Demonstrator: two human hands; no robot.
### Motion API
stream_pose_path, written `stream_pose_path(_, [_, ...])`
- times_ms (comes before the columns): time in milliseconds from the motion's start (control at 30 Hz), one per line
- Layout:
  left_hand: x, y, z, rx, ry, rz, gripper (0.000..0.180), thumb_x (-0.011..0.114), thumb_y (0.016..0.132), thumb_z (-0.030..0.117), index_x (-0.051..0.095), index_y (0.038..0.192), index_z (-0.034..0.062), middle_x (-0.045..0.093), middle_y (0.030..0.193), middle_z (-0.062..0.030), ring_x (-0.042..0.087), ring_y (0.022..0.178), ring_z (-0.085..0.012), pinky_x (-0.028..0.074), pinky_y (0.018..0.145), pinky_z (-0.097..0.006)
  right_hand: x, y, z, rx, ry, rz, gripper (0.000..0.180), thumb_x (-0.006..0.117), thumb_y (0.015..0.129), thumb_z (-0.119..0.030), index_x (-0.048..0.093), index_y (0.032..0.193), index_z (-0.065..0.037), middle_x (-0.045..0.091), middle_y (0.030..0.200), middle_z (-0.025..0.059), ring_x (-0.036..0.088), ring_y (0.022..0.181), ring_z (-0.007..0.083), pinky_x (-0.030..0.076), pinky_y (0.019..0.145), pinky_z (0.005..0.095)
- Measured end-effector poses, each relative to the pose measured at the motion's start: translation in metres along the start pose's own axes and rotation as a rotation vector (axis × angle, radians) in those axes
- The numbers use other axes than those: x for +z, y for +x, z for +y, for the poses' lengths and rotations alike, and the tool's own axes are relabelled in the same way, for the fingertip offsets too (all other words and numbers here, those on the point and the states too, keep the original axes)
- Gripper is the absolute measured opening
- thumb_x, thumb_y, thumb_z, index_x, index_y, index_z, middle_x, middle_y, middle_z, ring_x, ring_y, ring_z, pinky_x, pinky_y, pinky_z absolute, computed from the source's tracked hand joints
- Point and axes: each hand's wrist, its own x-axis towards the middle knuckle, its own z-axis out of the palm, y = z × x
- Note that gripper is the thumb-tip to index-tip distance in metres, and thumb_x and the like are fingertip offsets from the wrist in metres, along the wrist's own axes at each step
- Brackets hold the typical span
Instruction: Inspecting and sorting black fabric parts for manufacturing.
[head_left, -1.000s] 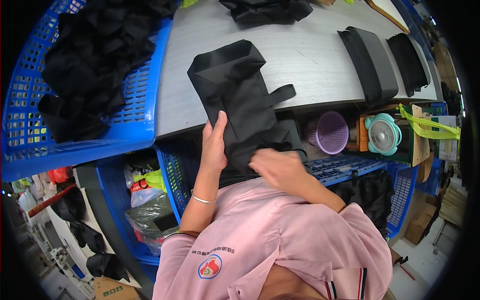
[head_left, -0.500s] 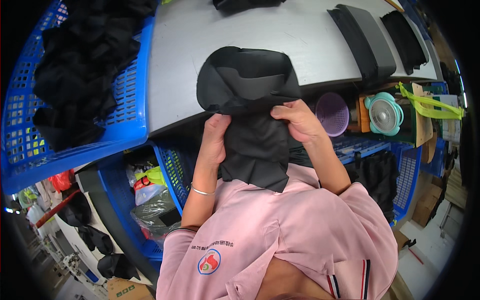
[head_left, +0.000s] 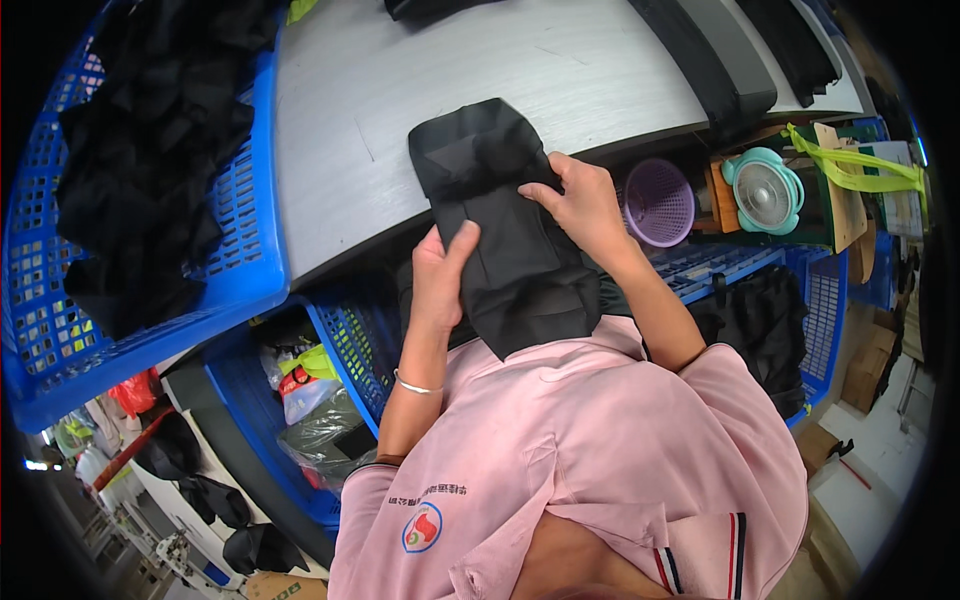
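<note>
I hold a black fabric piece [head_left: 510,240] that hangs from the grey table's [head_left: 400,110] front edge down against my pink shirt. My left hand [head_left: 440,275] grips its left side, thumb on top of the cloth. My right hand [head_left: 580,200] pinches the cloth higher up on the right, near the table edge. The upper end of the fabric lies folded on the tabletop.
A blue basket [head_left: 150,200] full of black fabric stands at the left on the table. More black pieces [head_left: 720,60] lie at the table's far right. Below the table are a blue crate [head_left: 350,350], a purple basket [head_left: 660,200] and a small green fan [head_left: 765,190].
The fabric was lifted off the table and turned, and it now lies narrower with its top on the tabletop. Both hands shifted along its sides; the right hand moved up.
</note>
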Motion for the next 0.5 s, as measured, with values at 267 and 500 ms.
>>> stream_pose_path(267, [-0.005,0.007,0.016,-0.044,0.047,0.063,0.034,0.075,0.09,0.013,0.065,0.118,-0.0034,0.071,0.109,-0.0095,0.068,0.093,-0.0142,0.054,0.085,-0.028,-0.047,-0.012,0.015,0.459,0.964,-0.311,0.033,0.059,0.099,-0.029,0.066,0.118,-0.002,0.07,0.11,0.008,0.07,0.084,0.0165,0.052,0.057,0.0254])
stream_pose_path(500, [0.012,0.004,0.01,0.073,0.145,0.056,0.04,0.073,0.091,0.01,0.061,0.125,-0.0062,0.068,0.117,-0.011,0.066,0.101,-0.017,0.051,0.092,-0.031,-0.04,-0.044,0.02,0.343,0.633,-0.341,0.031,0.071,0.09,-0.013,0.066,0.119,-0.002,0.069,0.107,0.0017,0.063,0.092,0.01,0.05,0.08,0.0237])
